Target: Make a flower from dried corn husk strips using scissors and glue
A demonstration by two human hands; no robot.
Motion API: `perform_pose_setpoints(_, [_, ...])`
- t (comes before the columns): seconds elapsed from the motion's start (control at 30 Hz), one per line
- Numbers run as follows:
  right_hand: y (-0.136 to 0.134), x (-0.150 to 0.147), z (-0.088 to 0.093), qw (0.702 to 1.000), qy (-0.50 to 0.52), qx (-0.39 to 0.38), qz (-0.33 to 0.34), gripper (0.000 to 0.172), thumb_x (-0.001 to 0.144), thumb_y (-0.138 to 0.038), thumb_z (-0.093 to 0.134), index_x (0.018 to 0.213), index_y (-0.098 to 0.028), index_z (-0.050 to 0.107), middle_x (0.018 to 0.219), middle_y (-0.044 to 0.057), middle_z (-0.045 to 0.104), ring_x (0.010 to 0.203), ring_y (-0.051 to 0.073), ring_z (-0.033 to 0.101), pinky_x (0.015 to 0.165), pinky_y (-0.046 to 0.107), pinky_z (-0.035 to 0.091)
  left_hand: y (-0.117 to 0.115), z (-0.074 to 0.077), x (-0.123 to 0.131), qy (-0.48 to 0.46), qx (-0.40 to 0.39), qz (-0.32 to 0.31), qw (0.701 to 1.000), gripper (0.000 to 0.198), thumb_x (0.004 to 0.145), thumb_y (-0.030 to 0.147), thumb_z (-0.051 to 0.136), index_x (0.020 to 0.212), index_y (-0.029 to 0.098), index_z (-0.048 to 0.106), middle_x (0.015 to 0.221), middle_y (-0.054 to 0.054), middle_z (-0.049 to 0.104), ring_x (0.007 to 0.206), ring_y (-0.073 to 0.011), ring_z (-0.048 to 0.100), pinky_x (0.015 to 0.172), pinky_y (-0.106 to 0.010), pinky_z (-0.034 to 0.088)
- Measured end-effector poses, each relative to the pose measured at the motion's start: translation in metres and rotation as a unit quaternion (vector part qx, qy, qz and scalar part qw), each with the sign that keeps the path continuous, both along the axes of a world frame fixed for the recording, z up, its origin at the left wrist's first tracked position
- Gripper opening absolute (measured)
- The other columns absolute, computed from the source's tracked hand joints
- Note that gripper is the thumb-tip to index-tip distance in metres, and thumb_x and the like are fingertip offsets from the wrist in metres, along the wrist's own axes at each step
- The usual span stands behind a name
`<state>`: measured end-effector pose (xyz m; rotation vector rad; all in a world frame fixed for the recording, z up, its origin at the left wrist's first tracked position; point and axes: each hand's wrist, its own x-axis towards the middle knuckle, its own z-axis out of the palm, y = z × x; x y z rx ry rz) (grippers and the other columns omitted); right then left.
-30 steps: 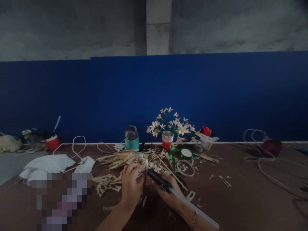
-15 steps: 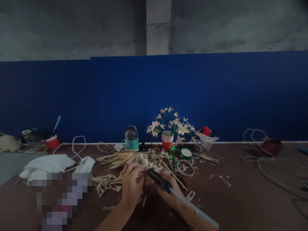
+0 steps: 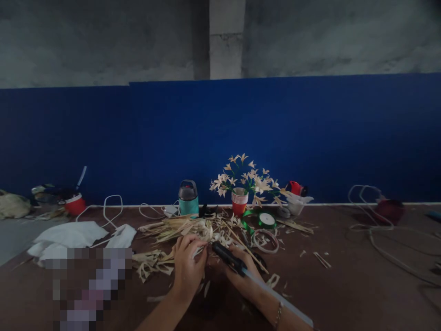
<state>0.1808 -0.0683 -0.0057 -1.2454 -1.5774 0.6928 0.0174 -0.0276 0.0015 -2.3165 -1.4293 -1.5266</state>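
Apparently gluing was the step: at lower centre, right hand (image 3: pixel 241 281) clamped round a glue gun (image 3: pixel 227 256), left hand (image 3: pixel 188 265) pinched a barely visible pale husk piece (image 3: pixel 199 251); next move likely called for steady aim.

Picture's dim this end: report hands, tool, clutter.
Right hand grips glue gun. Left hand near its tip, grip unclear. Dry strips heaped just beyond hands.

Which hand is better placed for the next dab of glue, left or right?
The right hand, I'd say: it holds the black glue gun, whose front end sits close to the left hand; what the left holds is unclear.
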Motion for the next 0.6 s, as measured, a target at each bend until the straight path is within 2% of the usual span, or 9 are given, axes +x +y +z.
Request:
perform_pose_setpoints(0.07, [0.001, -0.001, 0.0, 1.0, 0.018, -0.012, -0.005, 0.01, 0.069, -0.025, 0.059, 0.072, -0.016, 0.063, 0.069, 0.003, 0.063, 0.066, 0.017, 0.058, 0.061, 0.025, 0.047, 0.001, -0.001, -0.001, -0.002, 0.003, -0.012, 1.0, 0.013, 0.08, 0.022, 0.053, 0.074, 0.022, 0.065, 0.081, -0.004, 0.06, 0.081, -0.0217, 0.053, 0.073, -0.035, 0.038])
perform_pose_setpoints(0.17, [0.003, 0.0, 0.0, 0.996, 0.064, -0.04, -0.048, 0.014, 0.067, -0.028, 0.06, 0.075, -0.017, 0.062, 0.068, 0.002, 0.063, 0.065, 0.018, 0.057, 0.059, 0.026, 0.047, 0.003, -0.001, -0.002, -0.004, 0.013, -0.034, 0.999, 0.016, 0.082, 0.023, 0.05, 0.075, 0.021, 0.064, 0.081, -0.005, 0.059, 0.08, -0.0208, 0.053, 0.074, -0.035, 0.04])
perform_pose_setpoints(0.3, [0.005, 0.005, 0.006, 0.99, 0.087, -0.08, -0.073, 0.021, 0.069, -0.038, 0.058, 0.061, -0.019, 0.056, 0.055, 0.001, 0.057, 0.053, 0.016, 0.052, 0.049, 0.026, 0.043, 0.002, 0.002, -0.003, 0.014, 0.021, -0.06, 0.998, 0.015, 0.082, 0.019, 0.049, 0.077, 0.021, 0.063, 0.084, -0.006, 0.058, 0.082, -0.0204, 0.053, 0.075, -0.034, 0.041])
perform_pose_setpoints(0.37, [0.002, 0.01, 0.015, 0.994, 0.063, -0.052, -0.075, 0.022, 0.072, -0.039, 0.055, 0.065, -0.018, 0.057, 0.057, 0.001, 0.057, 0.053, 0.015, 0.052, 0.05, 0.025, 0.041, 0.002, 0.004, -0.003, 0.047, 0.019, -0.074, 0.996, 0.015, 0.08, 0.018, 0.049, 0.076, 0.021, 0.064, 0.086, -0.005, 0.059, 0.083, -0.0204, 0.053, 0.074, -0.034, 0.041])
perform_pose_setpoints(0.43, [-0.003, 0.014, 0.027, 0.999, -0.021, 0.02, -0.043, 0.019, 0.072, -0.036, 0.054, 0.069, -0.018, 0.057, 0.062, 0.001, 0.059, 0.055, 0.014, 0.052, 0.052, 0.024, 0.04, 0.002, 0.004, -0.002, 0.084, 0.003, -0.081, 0.993, 0.014, 0.077, 0.018, 0.052, 0.073, 0.023, 0.065, 0.088, -0.005, 0.06, 0.084, -0.0211, 0.053, 0.074, -0.034, 0.041])
perform_pose_setpoints(0.5, [-0.007, 0.02, 0.039, 0.981, -0.178, 0.064, 0.049, 0.012, 0.069, -0.029, 0.056, 0.065, -0.019, 0.057, 0.062, 0.001, 0.059, 0.057, 0.014, 0.052, 0.053, 0.023, 0.037, 0.005, 0.002, -0.001, 0.079, -0.031, -0.081, 0.993, 0.013, 0.075, 0.019, 0.054, 0.068, 0.023, 0.065, 0.088, -0.004, 0.062, 0.085, -0.0221, 0.053, 0.075, -0.036, 0.04])
perform_pose_setpoints(0.57, [-0.008, 0.029, 0.047, 0.946, -0.312, 0.042, 0.074, 0.006, 0.069, -0.024, 0.055, 0.065, -0.02, 0.057, 0.061, 0.001, 0.061, 0.058, 0.016, 0.055, 0.053, 0.023, 0.034, 0.011, -0.002, -0.001, 0.003, -0.082, -0.074, 0.994, 0.013, 0.073, 0.022, 0.055, 0.064, 0.021, 0.064, 0.083, -0.004, 0.062, 0.083, -0.0222, 0.054, 0.075, -0.036, 0.04])
perform_pose_setpoints(0.6, [-0.008, 0.034, 0.049, 0.932, -0.36, 0.012, 0.042, 0.005, 0.069, -0.022, 0.054, 0.068, -0.02, 0.058, 0.062, 0.002, 0.063, 0.058, 0.017, 0.057, 0.053, 0.023, 0.034, 0.014, -0.004, -0.001, -0.057, -0.113, -0.07, 0.989, 0.013, 0.073, 0.024, 0.055, 0.064, 0.02, 0.063, 0.078, -0.004, 0.062, 0.08, -0.0216, 0.055, 0.074, -0.035, 0.041])
